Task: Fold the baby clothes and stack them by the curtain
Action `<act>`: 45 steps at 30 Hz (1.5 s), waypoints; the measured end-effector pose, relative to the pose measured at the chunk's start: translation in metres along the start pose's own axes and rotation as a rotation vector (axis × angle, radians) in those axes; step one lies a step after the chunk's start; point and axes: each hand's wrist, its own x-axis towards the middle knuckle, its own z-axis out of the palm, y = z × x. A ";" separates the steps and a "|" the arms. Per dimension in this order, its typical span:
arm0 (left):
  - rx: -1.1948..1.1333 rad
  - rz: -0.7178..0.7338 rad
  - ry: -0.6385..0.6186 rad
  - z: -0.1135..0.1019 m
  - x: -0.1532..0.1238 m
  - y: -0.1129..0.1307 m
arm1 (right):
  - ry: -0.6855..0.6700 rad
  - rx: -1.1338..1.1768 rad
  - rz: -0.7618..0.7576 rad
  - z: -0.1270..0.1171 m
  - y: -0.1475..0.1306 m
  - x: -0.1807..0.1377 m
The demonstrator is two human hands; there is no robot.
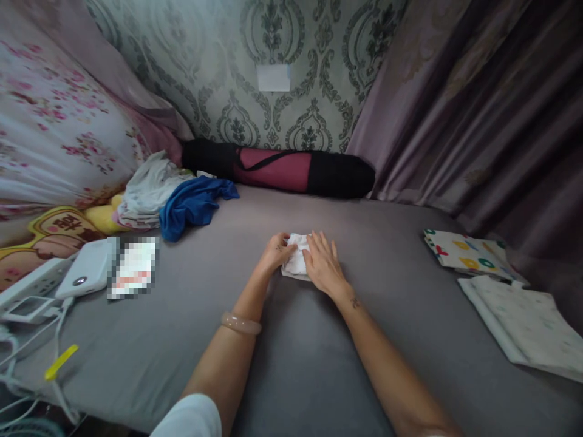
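Note:
A small folded white cloth [298, 262] lies flat on the grey bed sheet [300, 340], in the middle of the view. My left hand [276, 252] is at its left edge, thumb on top and fingers curled round the side. A pale bangle circles that forearm. Flat across the right part of the cloth rests my right hand [324, 264], its fingers stretched out and slightly apart. The hands partly cover the cloth, so its exact kind does not show.
Folded clothes lie at right: a patterned one [473, 254] and a pale one [528, 321]. Blue [191, 206] and whitish garments [148, 191] are heaped at left, near a power bank [93, 267] and power strip [34, 285]. A black-and-red long bag [277, 170] lies along the wall.

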 end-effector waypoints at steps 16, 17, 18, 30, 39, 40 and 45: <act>-0.083 -0.010 -0.006 -0.002 0.002 -0.013 | -0.248 -0.234 0.041 0.008 -0.009 0.003; -0.096 -0.013 -0.004 -0.002 0.003 -0.015 | -0.249 -0.249 0.040 0.008 -0.010 0.003; -0.104 -0.017 0.001 -0.001 0.004 -0.016 | -0.247 -0.264 0.038 0.008 -0.011 0.004; -0.210 -0.124 0.122 -0.020 0.006 -0.013 | -0.319 -0.241 0.037 -0.009 -0.014 0.017; -0.280 -0.192 0.101 -0.027 0.006 -0.012 | -0.160 -0.228 0.054 0.023 -0.044 0.016; -0.278 -0.199 0.099 -0.028 0.006 -0.012 | -0.169 -0.227 0.062 0.026 -0.045 0.015; -0.271 -0.242 0.071 -0.024 0.006 -0.012 | -0.213 -0.217 0.068 0.031 -0.045 0.015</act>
